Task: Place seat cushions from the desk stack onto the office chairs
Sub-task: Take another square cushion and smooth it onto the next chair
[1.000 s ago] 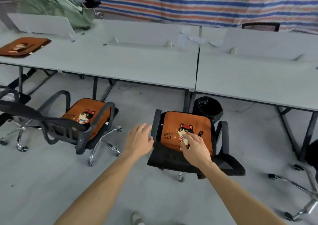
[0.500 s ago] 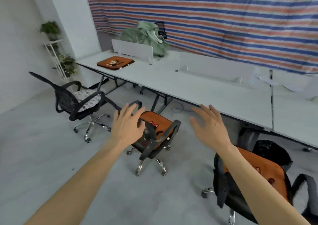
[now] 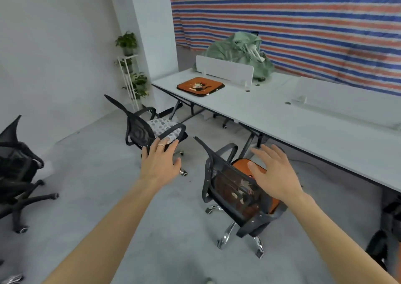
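Fingers (image 3: 270, 153) spread — left hand (image 3: 159, 166), right hand (image 3: 275, 175), orange cat cushion (image 3: 200, 86) on desk (image 3: 282, 123), lettering blurred

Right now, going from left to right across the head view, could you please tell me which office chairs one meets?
black chair at the left edge → second chair, holding a grey patterned cushion → third chair, holding an orange cushion

Place: I read this as an office.
Desks: long white tabletop (image 3: 282, 121) with a divider panel (image 3: 224, 70).
Seating: black mesh swivel chairs (image 3: 136, 129) on castors.
Corner: potted plants (image 3: 127, 40) on a white rack (image 3: 128, 73).
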{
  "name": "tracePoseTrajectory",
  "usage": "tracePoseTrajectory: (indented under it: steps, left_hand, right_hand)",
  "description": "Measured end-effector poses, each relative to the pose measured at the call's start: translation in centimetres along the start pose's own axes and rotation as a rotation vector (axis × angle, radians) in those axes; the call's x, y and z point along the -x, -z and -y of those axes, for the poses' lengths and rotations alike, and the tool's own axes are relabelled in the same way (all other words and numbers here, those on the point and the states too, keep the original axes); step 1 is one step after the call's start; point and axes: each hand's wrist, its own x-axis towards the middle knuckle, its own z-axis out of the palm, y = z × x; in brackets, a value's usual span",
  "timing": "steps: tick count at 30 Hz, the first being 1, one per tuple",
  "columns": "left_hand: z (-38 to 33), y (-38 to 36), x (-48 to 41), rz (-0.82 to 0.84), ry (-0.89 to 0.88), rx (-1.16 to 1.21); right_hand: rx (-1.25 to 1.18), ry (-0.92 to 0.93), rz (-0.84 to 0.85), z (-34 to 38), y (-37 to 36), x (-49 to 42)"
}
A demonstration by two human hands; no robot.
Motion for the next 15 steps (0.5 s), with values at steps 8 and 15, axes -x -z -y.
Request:
tracePoseTrajectory:
  steps: [8,15]
  left_hand:
    - [8.5,-0.2,-17.3,-0.003,0.003,-0.085]
    - [13.6,-1.5,-30.1,-0.006,0.034,-0.077]
  right_hand:
    - [-0.080,0.034,-0.031,5.7,-7.7,-20.5]
    - [-0.050,0.037,0.002,8.8,-11.5,-33.4]
